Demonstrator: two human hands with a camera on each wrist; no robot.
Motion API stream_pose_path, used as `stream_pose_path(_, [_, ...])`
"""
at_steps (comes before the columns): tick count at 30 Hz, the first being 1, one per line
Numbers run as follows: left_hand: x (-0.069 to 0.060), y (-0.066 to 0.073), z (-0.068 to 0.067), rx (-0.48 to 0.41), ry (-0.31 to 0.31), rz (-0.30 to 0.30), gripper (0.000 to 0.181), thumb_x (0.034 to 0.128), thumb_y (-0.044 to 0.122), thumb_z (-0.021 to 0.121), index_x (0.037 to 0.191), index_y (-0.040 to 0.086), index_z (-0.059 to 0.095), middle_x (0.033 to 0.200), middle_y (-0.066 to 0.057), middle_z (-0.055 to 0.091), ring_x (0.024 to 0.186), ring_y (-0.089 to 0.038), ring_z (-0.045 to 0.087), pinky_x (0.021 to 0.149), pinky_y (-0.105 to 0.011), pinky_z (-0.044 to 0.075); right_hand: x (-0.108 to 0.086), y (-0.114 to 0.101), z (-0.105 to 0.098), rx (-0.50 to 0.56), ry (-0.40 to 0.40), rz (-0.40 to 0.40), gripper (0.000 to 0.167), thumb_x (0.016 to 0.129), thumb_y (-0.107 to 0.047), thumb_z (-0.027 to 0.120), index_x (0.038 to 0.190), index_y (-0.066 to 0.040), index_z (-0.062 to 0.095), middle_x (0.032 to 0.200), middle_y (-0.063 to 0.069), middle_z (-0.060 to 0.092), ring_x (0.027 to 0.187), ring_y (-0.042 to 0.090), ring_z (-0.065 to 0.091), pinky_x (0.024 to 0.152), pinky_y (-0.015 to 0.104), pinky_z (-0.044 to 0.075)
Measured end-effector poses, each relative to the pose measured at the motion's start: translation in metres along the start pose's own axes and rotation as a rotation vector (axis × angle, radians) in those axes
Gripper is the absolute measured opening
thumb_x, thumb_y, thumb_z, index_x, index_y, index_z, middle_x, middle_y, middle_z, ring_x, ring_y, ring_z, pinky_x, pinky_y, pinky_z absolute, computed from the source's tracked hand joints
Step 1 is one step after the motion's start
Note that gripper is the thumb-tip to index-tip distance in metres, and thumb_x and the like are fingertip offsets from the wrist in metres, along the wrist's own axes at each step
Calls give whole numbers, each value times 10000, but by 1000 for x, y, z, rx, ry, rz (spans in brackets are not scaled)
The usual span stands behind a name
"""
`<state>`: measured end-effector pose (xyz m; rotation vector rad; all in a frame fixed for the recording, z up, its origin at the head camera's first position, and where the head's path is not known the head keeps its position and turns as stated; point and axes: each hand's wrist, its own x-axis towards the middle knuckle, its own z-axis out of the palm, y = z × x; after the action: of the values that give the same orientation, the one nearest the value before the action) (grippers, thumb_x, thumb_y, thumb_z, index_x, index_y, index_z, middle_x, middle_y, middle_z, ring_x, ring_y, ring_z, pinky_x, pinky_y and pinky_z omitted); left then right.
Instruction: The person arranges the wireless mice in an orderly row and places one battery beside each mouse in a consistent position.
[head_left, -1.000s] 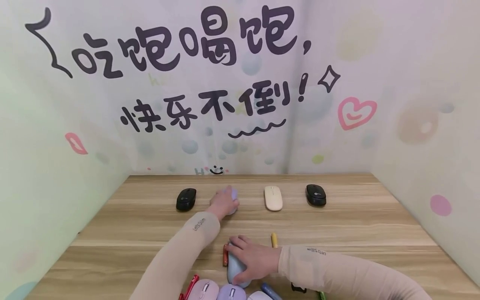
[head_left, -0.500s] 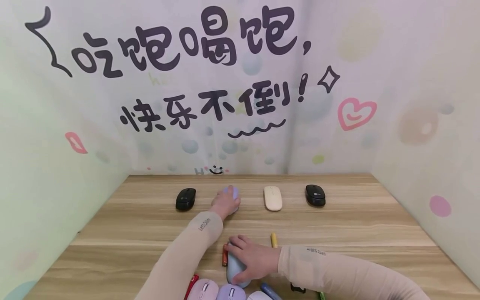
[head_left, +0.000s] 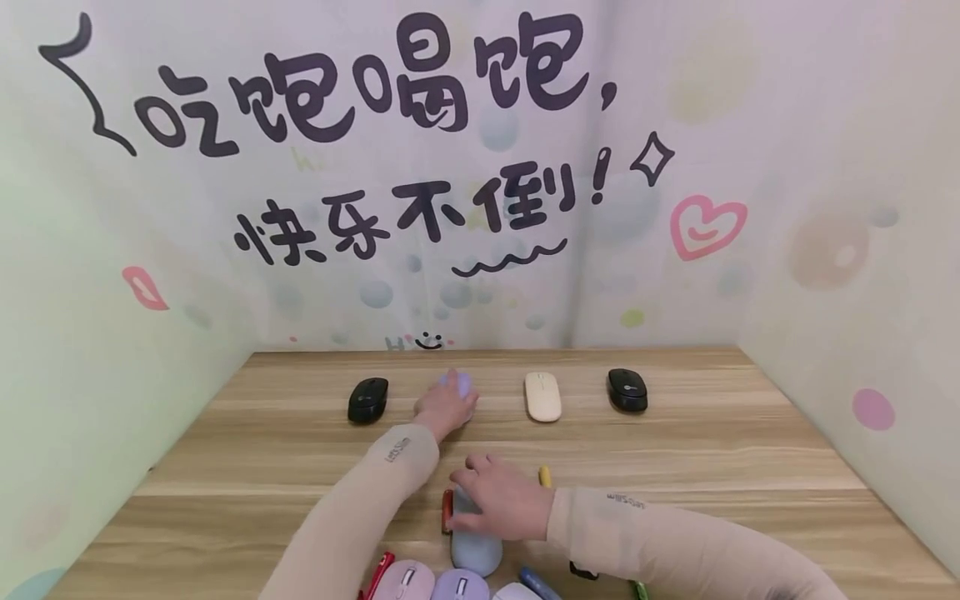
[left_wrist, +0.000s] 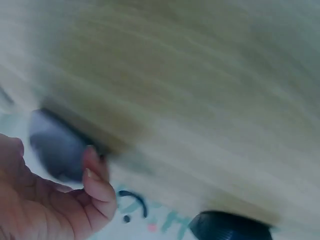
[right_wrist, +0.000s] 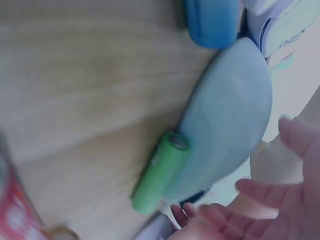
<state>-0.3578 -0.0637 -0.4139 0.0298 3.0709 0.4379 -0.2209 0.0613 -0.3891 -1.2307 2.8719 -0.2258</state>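
At the back of the table my left hand (head_left: pixel 444 407) grips a lavender computer mouse (head_left: pixel 463 383), fingers and thumb at its sides. In the left wrist view that mouse (left_wrist: pixel 57 145) looks dark and blurred beside the fingers. My right hand (head_left: pixel 506 498) hovers over a light blue mouse (head_left: pixel 477 553), fingers spread and loosely bent. From the right wrist, the blue mouse (right_wrist: pixel 232 102) shows apart from the fingers. A green battery-like cylinder (right_wrist: pixel 160 175) lies against it, and a blue cylinder (right_wrist: pixel 212 22) is near its other end.
Black mice stand at back left (head_left: pixel 367 401) and back right (head_left: pixel 627 390), with a cream mouse (head_left: pixel 543 397) between. Near the front lie a pink mouse (head_left: pixel 405 581), a purple mouse (head_left: pixel 459 586), a red-brown cylinder (head_left: pixel 447 510), a yellow cylinder (head_left: pixel 545 477) and a red pen-like item (head_left: pixel 381 570).
My right hand has risen off the light blue mouse and shifted slightly toward the back, uncovering its near end. My left hand stays on the lavender mouse with only small movement.
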Motion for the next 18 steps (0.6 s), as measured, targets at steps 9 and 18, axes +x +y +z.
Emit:
stream_pose_path(9, [-61,-33,-29,-20,-40,180,581,886,288,554,1341,-22,366,1036,-216,604,856,-313,593,716,-456,473,4,-20,11,-85,-37,183,602,763,-656,551,1146,-195,614,987,67,549,508,113,472,437,227,376])
stream_pose_path(18, [-145,-40,-35,138,-91,423,161,809,179,587,803,19,578,725,-88,547,647,-232,530,568,-387,456,8,-20,11,112,-79,288,585,748,-539,615,1188,-156,571,953,79,523,564,136,477,472,240,398])
